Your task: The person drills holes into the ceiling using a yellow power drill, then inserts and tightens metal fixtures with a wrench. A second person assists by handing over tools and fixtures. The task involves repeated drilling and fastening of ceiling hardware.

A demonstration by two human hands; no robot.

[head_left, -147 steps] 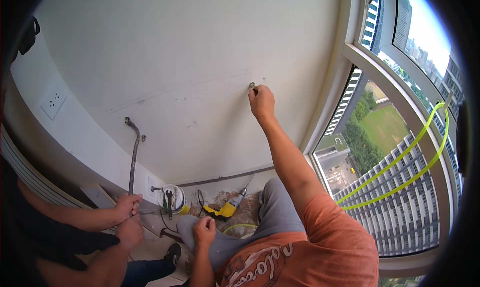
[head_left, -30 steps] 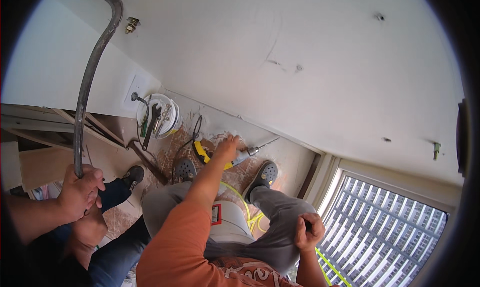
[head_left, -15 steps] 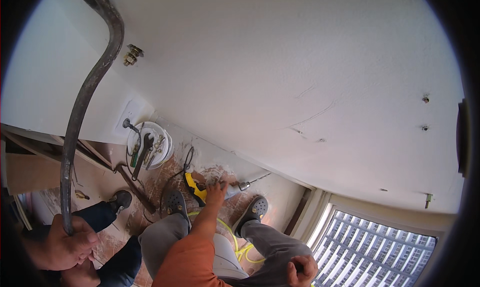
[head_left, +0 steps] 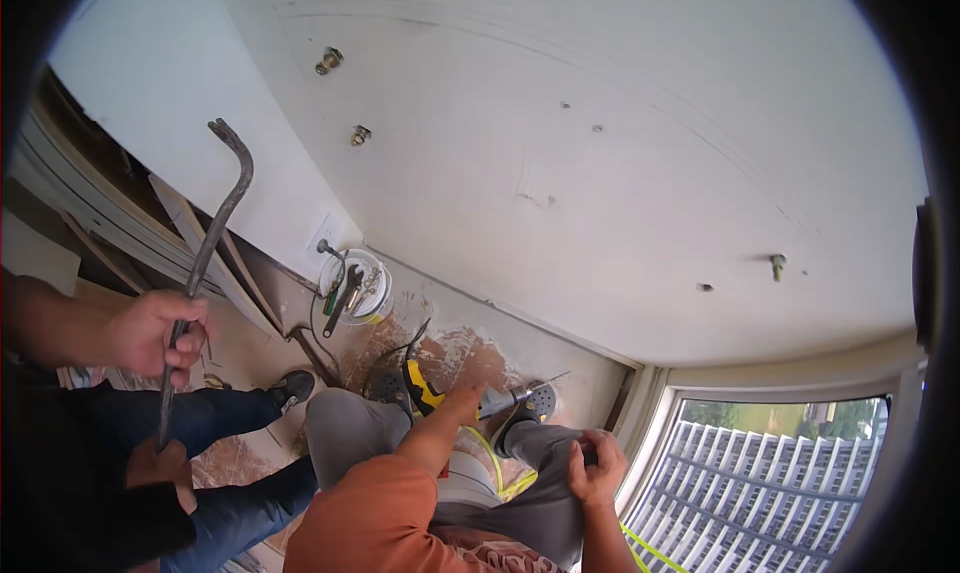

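A yellow and grey power drill (head_left: 424, 389) with a long bit lies low over the floor between my feet. My left hand (head_left: 465, 397) reaches down from an orange sleeve and is closed over its body. On my grey-trousered right knee rests my right hand (head_left: 598, 465), fingers loosely curled, with nothing visible in it. To my left, a co-worker grips a dark crowbar (head_left: 215, 235), its bent claw end raised in front of the white wall. One co-worker hand (head_left: 160, 335) holds the shaft midway, the other (head_left: 160, 468) its lower end.
A white bucket (head_left: 378, 308) with a wrench and small metal parts stands by the wall corner. Behind it is a wall socket with a plug (head_left: 326, 246). A hammer (head_left: 315, 356) lies nearby. Bolts (head_left: 328, 61) jut from the wall (head_left: 680, 33). Yellow cable (head_left: 490, 458) loops beneath me; a window (head_left: 770, 473) is right.
My view has shifted, with more window showing. The co-worker's crowbar has drawn back from the wall bolts, and a hand now grips it midway. My left hand stays on the drill.
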